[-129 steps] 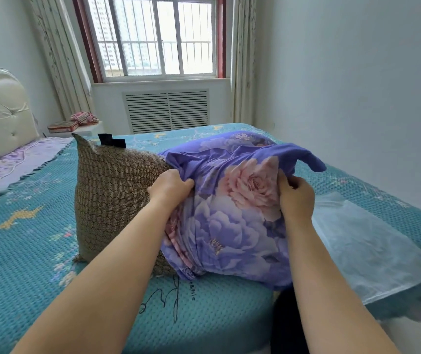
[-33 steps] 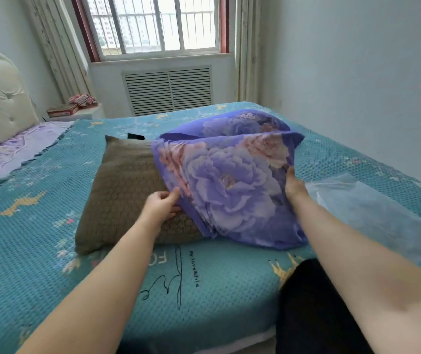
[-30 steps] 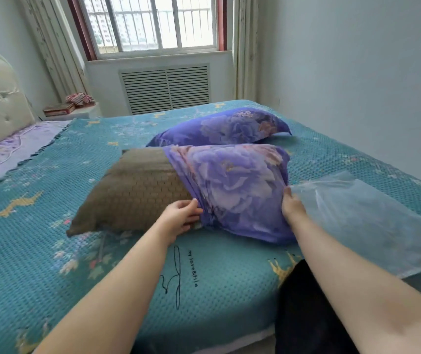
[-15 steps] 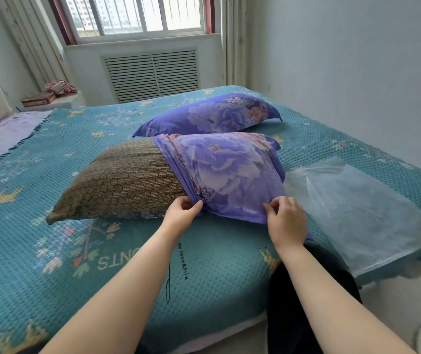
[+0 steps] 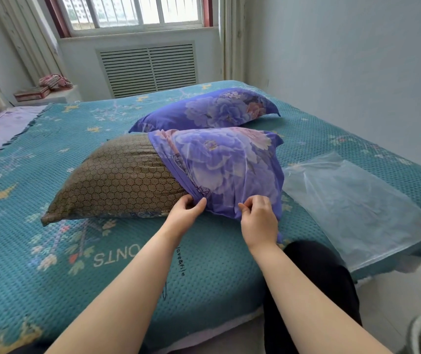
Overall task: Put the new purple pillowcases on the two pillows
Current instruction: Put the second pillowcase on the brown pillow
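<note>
Head view, two pillows, one cased, one brown pillow half-sleeved, left hand and right hand pinching its purple pillowcase

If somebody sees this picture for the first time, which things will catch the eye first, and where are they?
In the middle of the bed lies a brown pillow, its right half inside a purple flowered pillowcase. The left hand and the right hand pinch the near edge of that pillowcase. Behind it lies a second pillow, already fully covered in purple, and to the right a clear plastic bag lies flat.
</note>
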{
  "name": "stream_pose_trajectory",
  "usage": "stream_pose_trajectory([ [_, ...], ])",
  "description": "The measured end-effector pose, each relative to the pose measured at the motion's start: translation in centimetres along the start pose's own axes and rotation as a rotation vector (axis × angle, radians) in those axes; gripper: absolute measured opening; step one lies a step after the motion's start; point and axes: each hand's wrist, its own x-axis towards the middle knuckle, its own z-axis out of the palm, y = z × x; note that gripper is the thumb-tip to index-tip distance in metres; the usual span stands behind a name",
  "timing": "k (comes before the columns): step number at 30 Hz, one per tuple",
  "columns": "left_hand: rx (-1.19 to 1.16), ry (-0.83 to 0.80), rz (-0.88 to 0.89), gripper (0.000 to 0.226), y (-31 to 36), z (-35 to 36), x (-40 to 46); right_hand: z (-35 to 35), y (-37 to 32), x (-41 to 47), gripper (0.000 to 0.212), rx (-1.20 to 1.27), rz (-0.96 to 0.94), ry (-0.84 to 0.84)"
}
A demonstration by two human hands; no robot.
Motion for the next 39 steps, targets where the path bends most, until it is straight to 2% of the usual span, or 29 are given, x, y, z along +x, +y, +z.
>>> stream_pose_trajectory([
  [2, -0.003, -0.013, -0.012, 0.053, -0.3, 0.5, -0.1, 0.1, 0.6, 0.3, 0.018, 0.097, 0.126, -0.023],
  [5, -0.039, -0.030, -0.003, 0.046, -0.6, 1.0, -0.1, 0.4, -0.1, -0.7, 0.014, 0.200, 0.091, 0.041],
  [7, -0.050, -0.036, -0.004, 0.037, -0.4, 1.0, -0.3, 1.3, -0.3, -1.4, 0.014, 0.176, 0.059, -0.017],
  [9, -0.044, -0.057, -0.023, 0.031, -0.4, 0.7, -0.4, 1.8, 0.5, -1.2, 0.017, 0.183, 0.168, -0.061],
  [10, -0.040, -0.066, -0.027, 0.030, -0.5, 0.6, -0.5, 1.8, 0.9, -0.6, 0.017, 0.304, 0.271, -0.027],
  [13, -0.031, -0.064, -0.045, 0.035, -0.7, 0.6, -0.6, 1.0, 1.0, 1.2, 0.009, 0.908, 0.669, 0.086],
  [15, -0.050, -0.052, -0.067, 0.048, -1.0, 0.9, -0.4, 0.8, 1.3, 2.1, 0.012, 1.081, 0.836, 0.049],
  [16, -0.053, -0.038, -0.073, 0.051, -1.0, 1.0, -0.3, 0.9, 1.5, 2.5, 0.015, 1.053, 0.865, 0.025],
  [17, -0.053, -0.020, -0.074, 0.051, -1.0, 1.1, -0.3, 0.9, 1.7, 2.8, 0.020, 0.926, 0.845, 0.004],
  [21, -0.078, 0.015, -0.099, 0.051, -1.0, 1.1, 0.1, 0.2, 3.1, 3.8, 0.041, 0.090, 0.454, -0.066],
  [23, -0.065, 0.031, -0.086, 0.053, -0.9, 0.9, 0.4, -0.3, 3.0, 4.3, 0.046, -0.142, 0.339, -0.110],
  [25, -0.039, 0.054, -0.063, 0.056, -0.6, 0.8, 0.6, -0.6, 2.0, 5.1, 0.056, -0.293, 0.321, -0.186],
  [27, -0.010, 0.082, -0.062, 0.055, -0.1, 0.7, 1.1, -0.6, 0.7, 6.0, 0.067, -0.328, 0.366, -0.282],
  [29, 0.040, 0.106, -0.050, 0.042, 0.6, 0.5, 1.6, -0.5, -0.4, 6.6, 0.070, -0.314, 0.381, -0.374],
  [32, 0.190, 0.202, -0.004, 0.046, 1.4, 0.3, 2.2, -0.5, -1.5, 6.8, 0.057, -0.177, 0.372, -0.445],
  [34, 0.182, 0.356, 0.039, 0.045, 1.9, 0.2, 2.1, -0.6, -1.7, 6.8, 0.050, -0.004, 0.402, -0.343],
  [37, -0.185, 0.701, 0.015, 0.040, 3.4, -0.3, 1.7, -1.5, -1.7, 7.7, 0.050, 0.279, 0.476, -0.070],
  [39, -0.338, 0.874, -0.022, 0.041, 4.6, -2.0, 1.5, -3.0, -1.4, 9.0, 0.048, 0.315, 0.503, 0.030],
])
